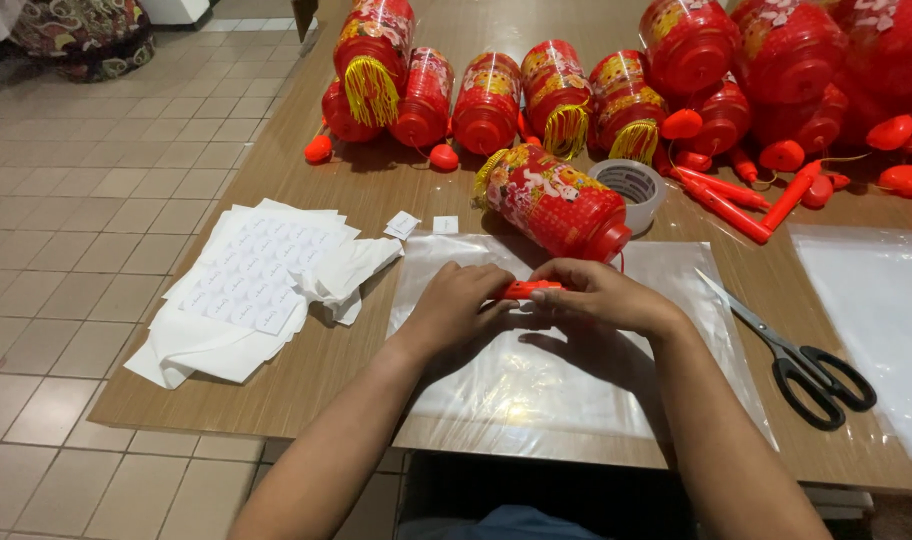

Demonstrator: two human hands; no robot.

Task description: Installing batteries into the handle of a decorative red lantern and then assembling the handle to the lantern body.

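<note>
Over the near middle of the wooden table (326,380), both hands meet on a slim red stick (521,290) — the left hand (456,305) curls around its left end, the right hand (601,295) pinches its right end. Beneath them lies a clear plastic sheet (536,400). Just beyond rests a red lantern (556,200) on its side — tape roll (631,185) beside it. Scissors (806,365) lie right; white label sheets (251,285) lie left.
</note>
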